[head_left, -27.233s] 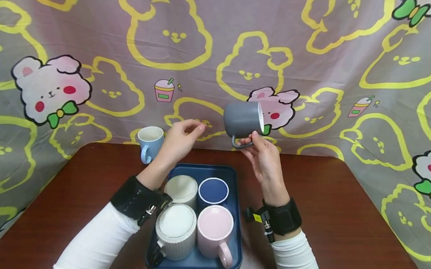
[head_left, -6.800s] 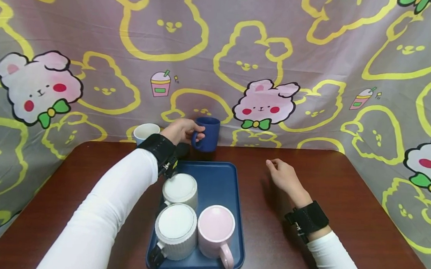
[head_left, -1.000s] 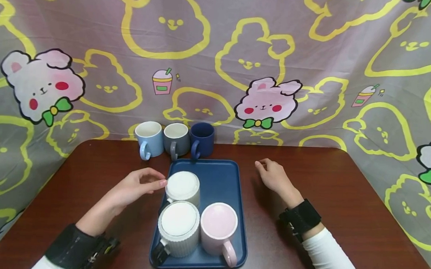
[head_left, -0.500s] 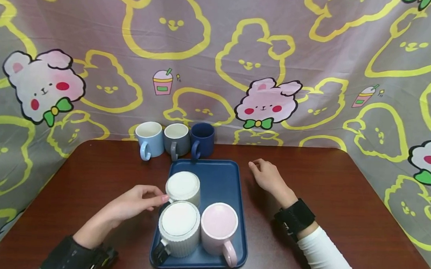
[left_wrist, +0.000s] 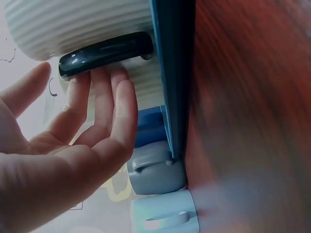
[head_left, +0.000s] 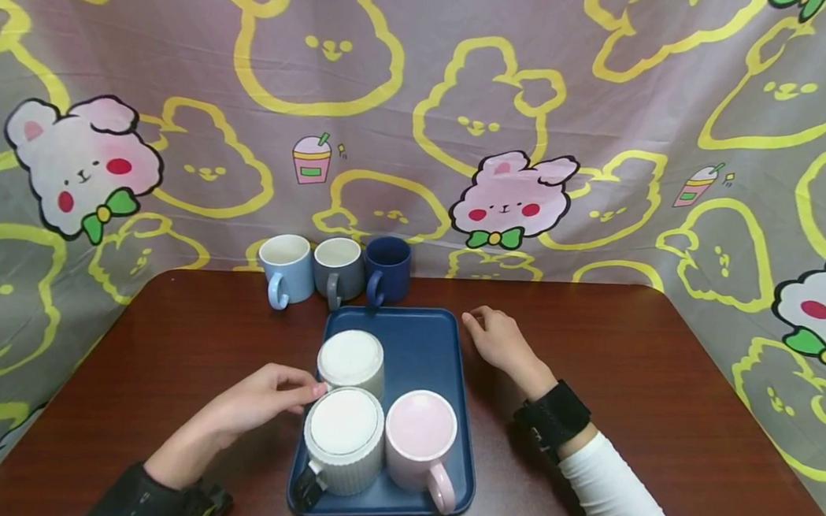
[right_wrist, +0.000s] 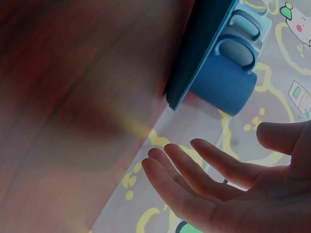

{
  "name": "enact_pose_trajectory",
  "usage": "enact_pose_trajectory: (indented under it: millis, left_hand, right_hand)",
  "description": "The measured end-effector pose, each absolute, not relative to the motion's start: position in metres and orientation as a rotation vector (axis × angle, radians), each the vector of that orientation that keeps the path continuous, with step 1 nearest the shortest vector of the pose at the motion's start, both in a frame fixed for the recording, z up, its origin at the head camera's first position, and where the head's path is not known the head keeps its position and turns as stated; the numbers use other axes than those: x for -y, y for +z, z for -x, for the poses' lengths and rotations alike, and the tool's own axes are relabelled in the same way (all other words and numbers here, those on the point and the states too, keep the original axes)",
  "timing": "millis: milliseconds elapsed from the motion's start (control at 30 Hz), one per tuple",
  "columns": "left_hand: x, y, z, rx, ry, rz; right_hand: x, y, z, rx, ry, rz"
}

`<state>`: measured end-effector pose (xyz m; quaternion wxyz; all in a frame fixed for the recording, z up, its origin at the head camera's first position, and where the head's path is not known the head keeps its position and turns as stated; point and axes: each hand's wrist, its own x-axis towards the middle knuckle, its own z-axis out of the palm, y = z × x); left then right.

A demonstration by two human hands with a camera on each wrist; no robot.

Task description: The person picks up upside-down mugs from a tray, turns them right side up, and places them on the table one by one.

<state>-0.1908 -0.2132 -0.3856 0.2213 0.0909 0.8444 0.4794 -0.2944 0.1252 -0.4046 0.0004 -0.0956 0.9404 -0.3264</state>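
Observation:
My left hand reaches to the left side of the rear white mug, which stands upside down on the blue tray. Its thumb and fingers are apart in the left wrist view, the fingertips partly hidden behind a black mug handle; whether they touch a mug I cannot tell. In front stands an inverted white ribbed mug with a black handle, beside a pink mug, also bottom up. My right hand hovers by the tray's right edge, fingers loosely bent, holding nothing.
Behind the tray, a light blue mug, a grey mug and a navy mug stand upright in a row, handles toward me. A patterned cloth hangs behind the brown table.
Grey and navy mugs, earlier held in hand, now stand upright beside the light blue one. Over the last second my left hand came nearer along the white mugs; my right hand drifted left toward the tray.

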Motion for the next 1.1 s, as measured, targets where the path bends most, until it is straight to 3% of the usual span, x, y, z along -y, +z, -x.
enact_pose_trajectory:
  millis: [633,1100]
  left_hand:
    - [0.208,-0.390,0.193,-2.422,1.402,-0.197]
    - [0.199,-0.383,0.192,-2.766,1.142,-0.242]
  right_hand:
    - [-0.102,-0.408,0.292,-2.941,-1.031,0.382]
    - [-0.087,-0.407,0.291,-2.951,-1.003,0.378]
